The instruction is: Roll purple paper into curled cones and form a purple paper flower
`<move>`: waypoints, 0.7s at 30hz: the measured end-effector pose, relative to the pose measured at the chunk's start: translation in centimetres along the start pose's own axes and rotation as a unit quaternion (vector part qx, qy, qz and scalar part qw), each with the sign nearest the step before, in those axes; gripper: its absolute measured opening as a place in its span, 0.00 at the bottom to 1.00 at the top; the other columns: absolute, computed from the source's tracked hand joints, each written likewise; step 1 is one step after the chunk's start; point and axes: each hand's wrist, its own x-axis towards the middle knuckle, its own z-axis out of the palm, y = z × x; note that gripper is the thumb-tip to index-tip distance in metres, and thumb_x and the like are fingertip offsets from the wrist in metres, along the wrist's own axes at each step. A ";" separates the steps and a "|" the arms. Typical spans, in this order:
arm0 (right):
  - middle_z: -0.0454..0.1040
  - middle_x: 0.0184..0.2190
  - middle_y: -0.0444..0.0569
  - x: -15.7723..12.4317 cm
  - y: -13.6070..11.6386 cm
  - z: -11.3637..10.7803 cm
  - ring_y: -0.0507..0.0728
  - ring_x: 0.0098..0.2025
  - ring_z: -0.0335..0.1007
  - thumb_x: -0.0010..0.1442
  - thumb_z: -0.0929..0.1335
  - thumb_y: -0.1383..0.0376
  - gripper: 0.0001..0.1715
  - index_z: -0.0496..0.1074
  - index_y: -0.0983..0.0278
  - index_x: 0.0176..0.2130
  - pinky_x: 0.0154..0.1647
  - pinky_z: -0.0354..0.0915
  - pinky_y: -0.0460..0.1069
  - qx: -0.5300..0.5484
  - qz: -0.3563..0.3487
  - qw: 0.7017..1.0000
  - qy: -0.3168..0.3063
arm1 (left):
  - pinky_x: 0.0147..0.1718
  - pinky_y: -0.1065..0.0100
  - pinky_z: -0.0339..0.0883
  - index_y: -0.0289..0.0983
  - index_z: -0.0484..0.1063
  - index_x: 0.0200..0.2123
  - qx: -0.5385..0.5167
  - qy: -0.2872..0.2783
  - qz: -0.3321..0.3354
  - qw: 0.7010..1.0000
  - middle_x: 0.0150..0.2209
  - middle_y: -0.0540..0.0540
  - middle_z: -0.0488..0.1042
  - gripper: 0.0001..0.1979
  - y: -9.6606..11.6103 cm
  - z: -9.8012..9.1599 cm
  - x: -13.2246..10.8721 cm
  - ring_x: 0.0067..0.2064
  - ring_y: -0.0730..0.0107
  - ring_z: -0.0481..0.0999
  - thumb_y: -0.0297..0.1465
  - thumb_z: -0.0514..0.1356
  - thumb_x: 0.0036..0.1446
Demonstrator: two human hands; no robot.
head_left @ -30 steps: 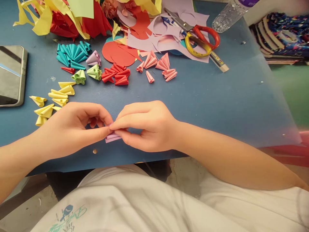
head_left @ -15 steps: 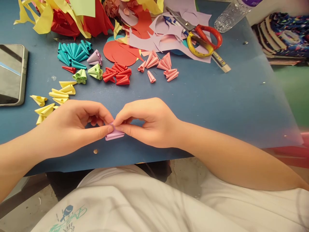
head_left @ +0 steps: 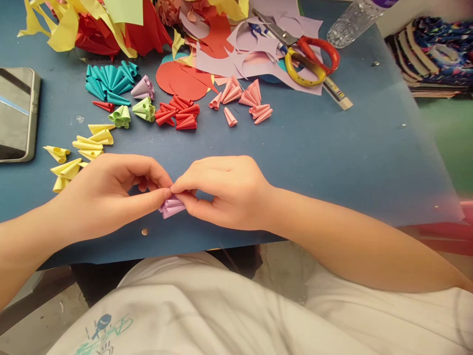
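Note:
Lilac paper cones (head_left: 172, 207), bunched together, are pinched between my two hands close to the table's near edge. My left hand (head_left: 120, 190) grips them from the left with thumb and fingertips. From the right, my right hand (head_left: 225, 192) pinches the same bunch, its fingertips meeting the left thumb; the upper part of the cones is hidden by the fingers. Several yellow paper cones (head_left: 88, 143) lie just beyond my left hand. Farther back are teal cones (head_left: 111, 81), green cones (head_left: 144, 109), red cones (head_left: 186, 118), pink cones (head_left: 251, 93) and another lilac cone bunch (head_left: 143, 88).
Scissors (head_left: 295, 42) rest on cut lilac paper (head_left: 254, 56) at the back, beside a box cutter (head_left: 338, 93) and a plastic bottle (head_left: 354, 22). Red paper circles (head_left: 181, 81) and crumpled scraps (head_left: 144, 32) lie behind the cones. A phone (head_left: 16, 113) sits at left on the blue table (head_left: 332, 148).
The lilac bunch has turned in my fingers, so more of its separate cones show. My right hand has shifted slightly, its knuckles a little lower.

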 end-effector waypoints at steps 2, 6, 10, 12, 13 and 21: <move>0.85 0.36 0.43 -0.1 0.1 0.0 0.48 0.38 0.82 0.74 0.71 0.66 0.06 0.80 0.64 0.43 0.44 0.76 0.44 -0.009 -0.004 1.000 -0.002 | 0.26 0.74 0.71 0.41 0.85 0.34 0.014 -0.003 0.000 1.000 0.29 0.51 0.84 0.09 -0.2 -0.1 0.1 0.29 0.69 0.78 0.39 0.76 0.58; 0.86 0.35 0.42 -0.1 0.1 0.1 0.48 0.37 0.82 0.72 0.73 0.65 0.06 0.81 0.64 0.41 0.42 0.75 0.43 -0.012 0.006 1.000 0.006 | 0.28 0.74 0.72 0.42 0.85 0.34 0.039 0.004 0.013 0.999 0.30 0.52 0.84 0.09 -0.5 -0.2 0.2 0.30 0.69 0.79 0.40 0.76 0.59; 0.85 0.32 0.41 -0.1 0.0 0.4 0.48 0.34 0.80 0.70 0.73 0.70 0.06 0.80 0.65 0.37 0.39 0.72 0.42 -0.008 0.017 0.999 0.027 | 0.30 0.75 0.73 0.44 0.85 0.36 0.064 0.007 0.041 0.997 0.33 0.52 0.85 0.07 -0.6 -0.3 0.3 0.31 0.69 0.79 0.38 0.77 0.58; 0.84 0.30 0.41 -0.1 -0.1 0.4 0.47 0.32 0.79 0.68 0.72 0.70 0.07 0.79 0.65 0.36 0.37 0.70 0.42 -0.008 0.030 0.999 0.029 | 0.32 0.74 0.74 0.44 0.86 0.36 0.067 0.012 0.046 0.997 0.34 0.51 0.85 0.07 -0.7 -0.3 0.3 0.32 0.68 0.79 0.38 0.77 0.58; 0.83 0.30 0.41 -0.1 -0.2 0.4 0.47 0.32 0.78 0.68 0.72 0.70 0.07 0.79 0.66 0.36 0.37 0.70 0.42 -0.007 0.035 0.999 0.027 | 0.32 0.74 0.74 0.44 0.86 0.36 0.066 0.011 0.046 0.997 0.34 0.51 0.85 0.07 -0.7 -0.3 0.3 0.32 0.68 0.79 0.38 0.77 0.58; 0.82 0.32 0.41 0.2 -0.2 0.2 0.46 0.32 0.77 0.66 0.70 0.72 0.04 0.76 0.66 0.37 0.38 0.72 0.41 0.085 0.082 0.993 0.009 | 0.35 0.69 0.75 0.44 0.86 0.36 0.076 0.010 0.056 0.995 0.34 0.51 0.86 0.05 -0.7 -0.2 0.1 0.34 0.65 0.81 0.37 0.75 0.59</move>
